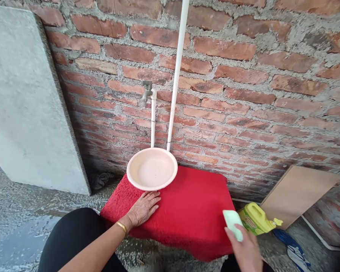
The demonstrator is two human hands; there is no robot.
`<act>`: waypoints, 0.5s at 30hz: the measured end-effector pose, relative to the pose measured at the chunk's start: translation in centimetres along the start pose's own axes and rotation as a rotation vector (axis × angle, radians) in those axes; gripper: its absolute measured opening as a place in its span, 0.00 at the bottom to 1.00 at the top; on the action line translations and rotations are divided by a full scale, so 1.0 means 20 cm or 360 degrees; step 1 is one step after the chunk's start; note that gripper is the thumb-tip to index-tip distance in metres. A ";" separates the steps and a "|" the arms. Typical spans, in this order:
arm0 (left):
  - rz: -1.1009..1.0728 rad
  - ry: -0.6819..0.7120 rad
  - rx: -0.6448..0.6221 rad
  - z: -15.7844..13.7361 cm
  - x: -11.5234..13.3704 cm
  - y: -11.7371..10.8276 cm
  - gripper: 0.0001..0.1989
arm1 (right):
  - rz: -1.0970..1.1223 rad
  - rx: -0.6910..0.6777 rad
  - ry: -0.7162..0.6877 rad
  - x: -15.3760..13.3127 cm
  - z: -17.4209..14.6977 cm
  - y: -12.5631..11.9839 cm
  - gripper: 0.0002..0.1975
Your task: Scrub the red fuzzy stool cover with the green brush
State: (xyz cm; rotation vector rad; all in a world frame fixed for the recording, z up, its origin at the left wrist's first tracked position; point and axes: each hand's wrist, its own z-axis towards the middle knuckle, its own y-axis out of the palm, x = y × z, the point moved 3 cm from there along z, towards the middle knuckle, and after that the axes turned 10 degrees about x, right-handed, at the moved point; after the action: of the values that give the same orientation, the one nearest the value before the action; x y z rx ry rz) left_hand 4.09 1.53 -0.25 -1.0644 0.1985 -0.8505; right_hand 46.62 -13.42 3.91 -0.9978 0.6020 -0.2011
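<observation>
My left hand lies flat on a red cloth, its fingertips just in front of a pale pink basin. The cloth covers a low surface, and the basin stands on its back left part under a tap. In my right hand, at the cloth's front right edge, is a pale green block-like piece. The fingers partly hide it, so its exact kind does not show. My right hand is slightly blurred.
A brick wall rises behind, with a white pipe along it. To the left leans a grey slab on wet ground. At the right are a yellow-green jug, a brown board and blue slippers.
</observation>
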 end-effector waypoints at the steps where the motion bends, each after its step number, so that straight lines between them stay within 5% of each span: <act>1: 0.0006 0.0006 -0.0002 0.00 0.00 0.00 0.17 | 0.0104 -0.0081 -0.0076 -0.13 -0.06 0.04 0.24; 5: 0.0015 0.0028 0.0014 -0.01 -0.02 0.01 0.17 | 0.0363 -0.0464 -0.0474 -0.69 -0.36 0.15 0.13; 8: 0.0008 0.0026 0.0014 -0.01 -0.02 0.02 0.17 | 0.0337 -0.0589 -0.0621 -0.91 -0.49 0.15 0.15; 11: -0.0005 0.0014 0.0012 -0.01 -0.03 0.04 0.17 | 0.0313 -0.0599 -0.0566 -0.85 -0.47 0.13 0.16; 15: -0.0035 0.0019 0.0052 -0.01 -0.04 0.05 0.17 | 0.0314 -0.0456 -0.0294 -0.50 -0.29 0.07 0.15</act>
State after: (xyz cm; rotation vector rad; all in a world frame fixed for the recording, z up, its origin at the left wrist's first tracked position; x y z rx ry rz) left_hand 3.95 2.17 -1.51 -1.0329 0.1824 -0.8775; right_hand 34.98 -12.54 4.27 -1.2095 0.5647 0.1552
